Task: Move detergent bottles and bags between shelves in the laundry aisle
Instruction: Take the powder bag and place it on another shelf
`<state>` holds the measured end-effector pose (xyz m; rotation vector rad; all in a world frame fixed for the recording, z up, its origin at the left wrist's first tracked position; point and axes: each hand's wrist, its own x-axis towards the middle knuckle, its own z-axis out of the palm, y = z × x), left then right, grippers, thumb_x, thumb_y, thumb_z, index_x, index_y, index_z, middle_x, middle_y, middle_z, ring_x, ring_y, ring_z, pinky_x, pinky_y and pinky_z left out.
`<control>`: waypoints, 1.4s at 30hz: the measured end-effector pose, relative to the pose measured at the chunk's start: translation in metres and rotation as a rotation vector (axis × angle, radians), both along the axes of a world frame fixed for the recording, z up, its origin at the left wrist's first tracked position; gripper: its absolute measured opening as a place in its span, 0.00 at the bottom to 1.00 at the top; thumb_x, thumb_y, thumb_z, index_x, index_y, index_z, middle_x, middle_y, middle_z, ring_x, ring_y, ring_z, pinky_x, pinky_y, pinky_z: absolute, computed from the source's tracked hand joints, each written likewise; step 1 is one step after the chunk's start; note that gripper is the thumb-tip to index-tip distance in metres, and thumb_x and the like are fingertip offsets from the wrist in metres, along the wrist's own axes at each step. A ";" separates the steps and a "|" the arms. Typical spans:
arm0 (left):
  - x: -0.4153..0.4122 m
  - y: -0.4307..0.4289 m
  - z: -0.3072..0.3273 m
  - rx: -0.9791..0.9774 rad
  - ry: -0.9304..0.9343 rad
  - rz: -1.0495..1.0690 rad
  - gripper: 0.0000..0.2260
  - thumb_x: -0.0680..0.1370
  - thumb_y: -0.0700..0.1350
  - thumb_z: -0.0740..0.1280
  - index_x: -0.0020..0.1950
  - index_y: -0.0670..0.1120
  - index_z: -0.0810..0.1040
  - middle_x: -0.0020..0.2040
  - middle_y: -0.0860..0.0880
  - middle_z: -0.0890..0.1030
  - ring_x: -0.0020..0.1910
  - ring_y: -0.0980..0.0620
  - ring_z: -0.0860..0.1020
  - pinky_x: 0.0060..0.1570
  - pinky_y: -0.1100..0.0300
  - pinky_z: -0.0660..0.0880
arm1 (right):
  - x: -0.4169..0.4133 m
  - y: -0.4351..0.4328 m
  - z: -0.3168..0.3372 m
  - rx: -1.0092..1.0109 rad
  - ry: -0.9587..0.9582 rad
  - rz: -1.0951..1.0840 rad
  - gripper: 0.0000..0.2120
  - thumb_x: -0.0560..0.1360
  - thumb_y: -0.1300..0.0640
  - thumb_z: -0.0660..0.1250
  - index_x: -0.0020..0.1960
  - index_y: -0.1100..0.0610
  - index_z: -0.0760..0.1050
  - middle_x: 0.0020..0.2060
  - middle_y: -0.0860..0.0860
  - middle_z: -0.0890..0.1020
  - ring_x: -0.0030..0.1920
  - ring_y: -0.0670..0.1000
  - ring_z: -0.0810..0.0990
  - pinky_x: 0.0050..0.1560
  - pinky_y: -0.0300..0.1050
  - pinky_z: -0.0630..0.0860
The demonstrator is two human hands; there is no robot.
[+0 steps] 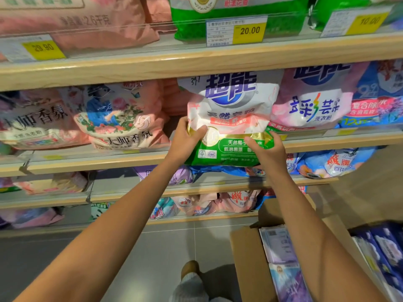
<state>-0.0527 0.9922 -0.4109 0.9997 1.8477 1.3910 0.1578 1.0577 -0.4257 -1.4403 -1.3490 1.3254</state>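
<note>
Here both hands (pixel 185 140) (pixel 267 152) grip the white-and-green detergent bag (pixel 231 118) firmly.

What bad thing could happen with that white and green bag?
The white and green bag is held only near its bottom by the left hand and right hand, so its top might flop over and slip. It also might bump the pink bag beside it, or drop toward the cardboard box below.
</note>
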 end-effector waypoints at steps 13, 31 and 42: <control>0.012 -0.033 -0.004 0.004 -0.255 -0.045 0.15 0.72 0.40 0.73 0.56 0.51 0.77 0.51 0.48 0.83 0.50 0.49 0.82 0.51 0.53 0.80 | 0.009 0.010 0.013 0.023 0.153 0.096 0.25 0.67 0.54 0.77 0.62 0.50 0.75 0.56 0.54 0.81 0.55 0.55 0.81 0.53 0.56 0.81; -0.005 0.012 -0.015 0.156 0.001 0.059 0.17 0.73 0.47 0.73 0.60 0.53 0.72 0.56 0.47 0.80 0.54 0.48 0.80 0.59 0.42 0.76 | -0.027 0.055 0.008 0.261 0.090 0.088 0.37 0.68 0.54 0.76 0.72 0.59 0.65 0.69 0.54 0.70 0.65 0.46 0.67 0.68 0.43 0.65; -0.018 0.013 -0.017 -0.120 0.159 -0.060 0.40 0.62 0.64 0.70 0.70 0.50 0.63 0.67 0.44 0.69 0.66 0.45 0.72 0.66 0.44 0.70 | -0.026 0.059 0.003 0.292 -0.075 0.154 0.39 0.70 0.48 0.73 0.75 0.56 0.59 0.73 0.53 0.64 0.70 0.47 0.63 0.66 0.40 0.59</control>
